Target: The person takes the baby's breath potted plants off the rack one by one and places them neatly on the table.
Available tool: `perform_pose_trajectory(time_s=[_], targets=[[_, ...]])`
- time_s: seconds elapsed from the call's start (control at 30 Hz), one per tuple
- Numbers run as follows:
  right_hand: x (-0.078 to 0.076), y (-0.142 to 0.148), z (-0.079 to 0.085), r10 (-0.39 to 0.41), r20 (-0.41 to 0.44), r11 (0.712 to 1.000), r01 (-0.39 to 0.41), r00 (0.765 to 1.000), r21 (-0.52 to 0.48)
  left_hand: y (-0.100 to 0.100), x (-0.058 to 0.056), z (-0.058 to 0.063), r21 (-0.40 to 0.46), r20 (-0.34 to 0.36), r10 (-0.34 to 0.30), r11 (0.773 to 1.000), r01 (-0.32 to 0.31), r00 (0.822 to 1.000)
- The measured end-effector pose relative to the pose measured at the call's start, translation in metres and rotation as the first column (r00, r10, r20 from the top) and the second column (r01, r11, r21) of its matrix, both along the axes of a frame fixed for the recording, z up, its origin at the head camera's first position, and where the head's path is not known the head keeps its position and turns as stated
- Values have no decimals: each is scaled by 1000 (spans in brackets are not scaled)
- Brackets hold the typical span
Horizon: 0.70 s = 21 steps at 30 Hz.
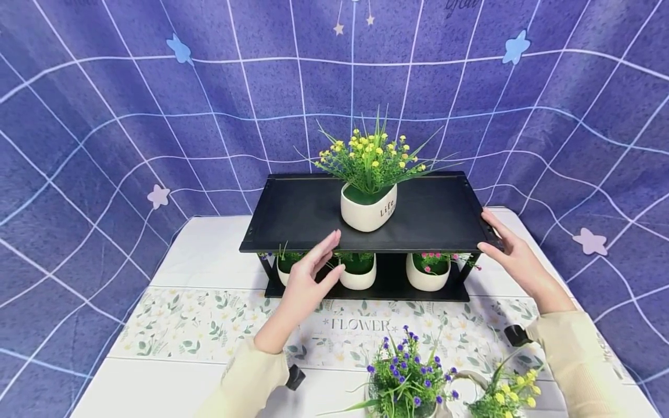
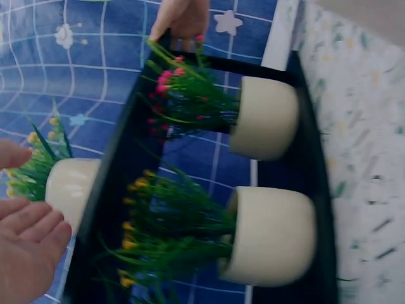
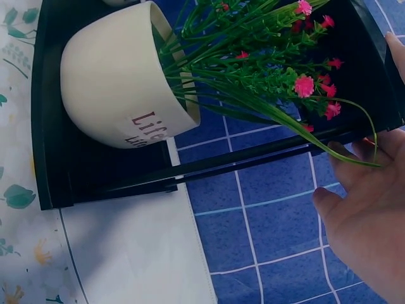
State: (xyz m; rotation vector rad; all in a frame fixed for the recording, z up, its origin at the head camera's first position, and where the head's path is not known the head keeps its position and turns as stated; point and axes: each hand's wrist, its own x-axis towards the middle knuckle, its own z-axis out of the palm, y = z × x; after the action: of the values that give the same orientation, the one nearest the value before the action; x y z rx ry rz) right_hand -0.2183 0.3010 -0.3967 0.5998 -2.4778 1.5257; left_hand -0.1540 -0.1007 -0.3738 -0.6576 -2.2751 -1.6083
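Observation:
A black two-tier shelf [image 1: 434,215] carries a white pot [image 1: 366,215] with yellow flowers on its top board. Just before the front edge, my left hand [image 1: 308,278] is held with straight fingers and the thumb apart, holding nothing; in the left wrist view its palm [image 2: 28,247] overlaps the board near that pot. My right hand [image 1: 517,264] grips the right end of the top board, thumb by the front corner; several of its fingers [image 3: 348,168] curl at the edge in the right wrist view. Below, a pot [image 3: 107,82] of pink flowers stands near that end.
The lower tier also holds a middle pot [image 1: 359,277] and a left pot [image 1: 284,273]. Nearer me are purple flowers [image 1: 405,371] and another yellow-flowered plant [image 1: 509,395]. A floral strip [image 1: 209,325] crosses the white table; a blue curtain [image 1: 157,116] hangs behind.

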Motion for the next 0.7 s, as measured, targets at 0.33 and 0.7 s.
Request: perform_pose_trajectory(time_s=[0.33, 0.7], targets=[[0, 2, 1, -10, 2, 1000, 10, 1000, 20, 24, -21, 21, -22, -20, 189, 982, -189, 982], [0, 0, 1, -3, -2, 1000, 3, 1000, 10, 40, -49, 28, -152, 55, 330, 936, -319, 942]])
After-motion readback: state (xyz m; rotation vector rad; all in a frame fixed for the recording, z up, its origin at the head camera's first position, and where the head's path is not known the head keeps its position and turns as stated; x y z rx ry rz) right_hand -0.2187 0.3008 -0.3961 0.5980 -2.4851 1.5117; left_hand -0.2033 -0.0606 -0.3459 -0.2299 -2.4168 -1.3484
